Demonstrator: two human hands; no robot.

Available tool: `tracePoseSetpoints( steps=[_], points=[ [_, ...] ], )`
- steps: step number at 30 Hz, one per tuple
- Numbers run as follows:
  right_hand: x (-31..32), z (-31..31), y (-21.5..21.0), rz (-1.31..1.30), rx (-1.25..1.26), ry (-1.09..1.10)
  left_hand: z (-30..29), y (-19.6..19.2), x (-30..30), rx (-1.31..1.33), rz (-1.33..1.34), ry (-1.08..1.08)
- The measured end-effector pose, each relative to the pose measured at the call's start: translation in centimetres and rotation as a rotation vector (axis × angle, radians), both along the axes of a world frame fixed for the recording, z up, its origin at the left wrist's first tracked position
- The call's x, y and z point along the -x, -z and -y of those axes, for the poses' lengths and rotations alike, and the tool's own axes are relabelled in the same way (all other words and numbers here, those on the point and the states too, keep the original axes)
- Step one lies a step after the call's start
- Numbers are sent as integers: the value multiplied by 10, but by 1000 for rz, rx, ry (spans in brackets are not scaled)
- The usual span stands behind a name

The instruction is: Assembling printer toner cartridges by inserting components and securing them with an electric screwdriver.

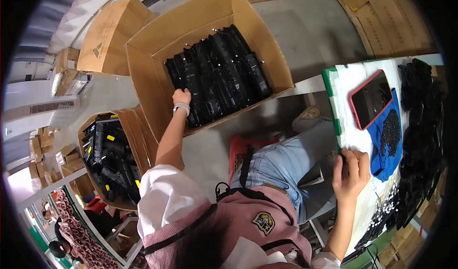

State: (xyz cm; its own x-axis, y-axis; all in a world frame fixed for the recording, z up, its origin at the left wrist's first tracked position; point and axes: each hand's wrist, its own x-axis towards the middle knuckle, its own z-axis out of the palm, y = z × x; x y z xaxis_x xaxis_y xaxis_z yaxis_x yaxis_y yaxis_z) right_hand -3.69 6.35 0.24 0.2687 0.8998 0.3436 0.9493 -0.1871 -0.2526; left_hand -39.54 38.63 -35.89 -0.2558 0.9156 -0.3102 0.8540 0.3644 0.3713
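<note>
My left arm reaches into a large open cardboard box [148,80]. There my left hand [182,97] is closed at the end of a long black plastic part [193,85] by the left wall; its fingertips are partly hidden. Several similar black parts [224,73] lie in a tight row in the box, with small white pieces on their ends. On the right, my right hand [352,173] rests at the edge of a white-topped table [344,102], fingers bent and apart, holding nothing I can see. Beside it lies a blue cloth or bag [379,161] with small black pieces on it.
A phone with a red case [374,99] lies on the table, near a black heap [420,140] and small white pieces [386,202]. Left of me stands another carton [131,145] of black parts with yellow labels. A closed carton [112,37] stands behind the large box.
</note>
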Motion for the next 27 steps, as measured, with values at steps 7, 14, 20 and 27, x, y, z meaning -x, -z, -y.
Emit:
tracePoseSetpoints(
  steps=[7, 14, 20, 27],
  points=[
    [-2, -10, 13, -94, 20, 84, 38, 98, -3, 839, 442, 302],
    [-2, -11, 10, -113, 34, 84, 55, 95, -16, 1049, 378, 841],
    [-21, -6, 16, -43, -41, -5, 40, 54, -53, 754, 228, 1306],
    [-23, 24, 8, -75, -100, -143, 10, -90, -129, 187, 916, 497]
  ],
)
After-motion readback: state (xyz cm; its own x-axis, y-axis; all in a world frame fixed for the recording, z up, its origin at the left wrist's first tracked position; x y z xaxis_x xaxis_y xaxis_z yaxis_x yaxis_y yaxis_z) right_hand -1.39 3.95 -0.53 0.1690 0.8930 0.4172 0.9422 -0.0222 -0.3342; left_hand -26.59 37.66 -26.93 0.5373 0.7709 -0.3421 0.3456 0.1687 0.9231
